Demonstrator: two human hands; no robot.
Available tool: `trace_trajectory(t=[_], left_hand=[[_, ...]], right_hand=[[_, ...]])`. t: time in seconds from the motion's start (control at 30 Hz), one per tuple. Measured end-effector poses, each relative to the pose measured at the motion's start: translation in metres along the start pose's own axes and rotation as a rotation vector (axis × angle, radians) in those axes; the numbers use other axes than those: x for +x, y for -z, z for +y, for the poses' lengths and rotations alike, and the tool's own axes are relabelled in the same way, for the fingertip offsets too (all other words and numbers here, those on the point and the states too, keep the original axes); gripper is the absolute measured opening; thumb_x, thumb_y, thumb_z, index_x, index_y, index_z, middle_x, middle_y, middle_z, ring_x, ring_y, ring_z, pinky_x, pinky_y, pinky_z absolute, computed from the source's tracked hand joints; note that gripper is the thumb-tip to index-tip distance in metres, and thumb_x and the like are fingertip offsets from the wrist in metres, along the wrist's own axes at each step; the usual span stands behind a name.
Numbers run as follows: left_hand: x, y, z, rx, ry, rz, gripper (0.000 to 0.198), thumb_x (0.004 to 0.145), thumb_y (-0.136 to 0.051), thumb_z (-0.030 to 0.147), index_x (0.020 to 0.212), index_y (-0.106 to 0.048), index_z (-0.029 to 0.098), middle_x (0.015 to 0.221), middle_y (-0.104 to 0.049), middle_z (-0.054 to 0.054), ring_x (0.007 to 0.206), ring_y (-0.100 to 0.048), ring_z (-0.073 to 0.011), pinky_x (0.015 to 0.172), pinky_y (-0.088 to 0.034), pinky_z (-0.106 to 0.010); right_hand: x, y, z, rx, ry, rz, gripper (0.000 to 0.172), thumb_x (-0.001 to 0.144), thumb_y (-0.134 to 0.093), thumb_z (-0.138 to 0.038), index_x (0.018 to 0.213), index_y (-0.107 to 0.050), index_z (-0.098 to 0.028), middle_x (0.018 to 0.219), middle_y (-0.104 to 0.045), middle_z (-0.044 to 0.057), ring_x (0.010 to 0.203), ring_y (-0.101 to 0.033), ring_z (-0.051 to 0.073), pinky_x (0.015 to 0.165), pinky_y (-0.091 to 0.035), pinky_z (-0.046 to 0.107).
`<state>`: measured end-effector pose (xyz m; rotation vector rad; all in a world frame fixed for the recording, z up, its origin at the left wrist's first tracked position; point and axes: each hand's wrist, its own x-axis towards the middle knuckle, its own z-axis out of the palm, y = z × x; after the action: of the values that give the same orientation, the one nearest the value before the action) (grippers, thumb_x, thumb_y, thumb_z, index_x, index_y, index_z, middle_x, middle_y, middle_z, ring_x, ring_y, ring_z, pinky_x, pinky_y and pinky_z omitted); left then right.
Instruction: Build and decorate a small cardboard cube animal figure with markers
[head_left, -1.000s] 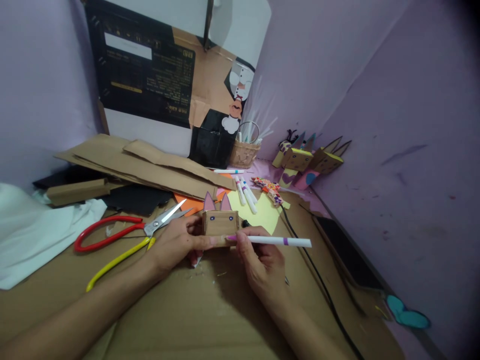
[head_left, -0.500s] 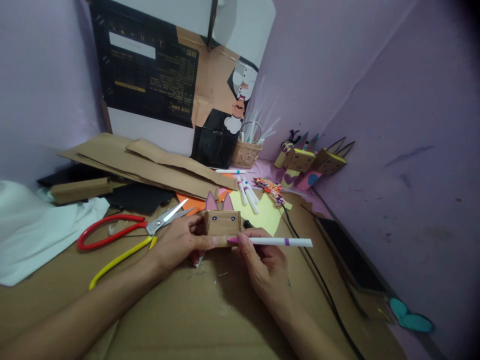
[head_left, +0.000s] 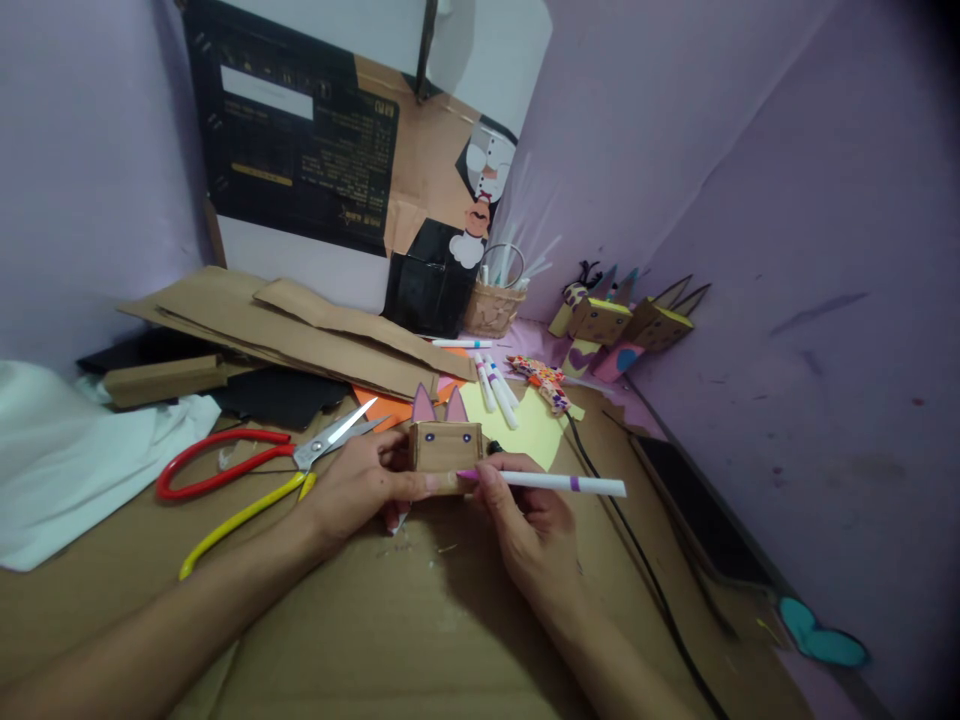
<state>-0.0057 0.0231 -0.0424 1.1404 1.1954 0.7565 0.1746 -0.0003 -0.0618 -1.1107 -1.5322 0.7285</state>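
Observation:
A small cardboard box figure (head_left: 448, 452) with pink pointed ears and two drawn eyes stands upright between my hands. My left hand (head_left: 375, 483) grips its left side, thumb along the lower front. In my right hand (head_left: 529, 520) is a white marker (head_left: 559, 483) with a purple band, held nearly level between thumb and fingers. Its pink tip lies close to the lower front of the figure; whether it touches I cannot tell. Near my left wrist lie open scissors (head_left: 307, 455) with one red and one yellow handle.
Cardboard sheets (head_left: 300, 330) lie behind the scissors. Several markers (head_left: 495, 385) rest on yellow paper (head_left: 536, 425). A basket (head_left: 491, 308) and finished-looking box figures (head_left: 600, 318) stand at the back. A black cable (head_left: 645, 570) and a dark flat device (head_left: 697, 505) are on the right, white cloth (head_left: 45, 470) left.
The marker's tip has shifted very slightly up and right along the figure's lower front. My left hand and the figure stay almost in place.

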Motion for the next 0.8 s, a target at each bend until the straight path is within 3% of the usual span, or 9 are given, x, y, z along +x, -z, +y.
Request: trace_trajectory(t=[0.17,0.47,0.67,0.8], left_hand=[[0.001,0.001,-0.001,-0.001,0.006,-0.002,0.058,0.058,-0.076,0.039,0.109,-0.062,0.015,0.069,-0.064,-0.002,0.041,-0.048,-0.0093,0.039,-0.039,-0.022],[-0.002,0.0,0.001,0.002,0.0,0.001,0.058,0.059,-0.075,0.038,0.111,-0.062,0.016,0.074,-0.066,-0.003,0.043,-0.048,-0.0094,0.04,-0.038,-0.022],[-0.003,0.002,-0.001,-0.025,-0.095,-0.008,0.064,0.064,-0.074,0.038,0.121,-0.055,0.017,0.106,-0.068,-0.01,0.07,-0.062,-0.0186,0.046,-0.042,-0.022],[-0.002,0.005,-0.003,0.116,-0.113,0.036,0.065,0.068,-0.071,0.043,0.125,-0.052,0.017,0.108,-0.068,-0.01,0.08,-0.064,-0.023,0.05,-0.044,-0.023]], right_hand=[[0.001,0.0,0.0,0.003,0.058,-0.03,0.013,0.087,-0.056,-0.025,0.079,-0.065,-0.02,0.063,-0.06,-0.002,0.057,-0.055,0.012,0.054,-0.042,0.022],[0.001,0.001,0.0,0.02,0.032,-0.043,0.013,0.087,-0.056,-0.027,0.081,-0.066,-0.02,0.064,-0.06,-0.002,0.058,-0.055,0.012,0.055,-0.042,0.023],[0.009,0.009,-0.006,0.135,-0.134,0.159,0.022,0.084,-0.058,-0.037,0.074,-0.062,-0.017,0.057,-0.054,-0.002,0.051,-0.047,0.011,0.049,-0.038,0.022],[0.014,0.014,-0.005,0.27,-0.192,0.207,0.025,0.08,-0.061,-0.041,0.075,-0.061,-0.017,0.057,-0.054,-0.002,0.049,-0.046,0.011,0.046,-0.036,0.022]])
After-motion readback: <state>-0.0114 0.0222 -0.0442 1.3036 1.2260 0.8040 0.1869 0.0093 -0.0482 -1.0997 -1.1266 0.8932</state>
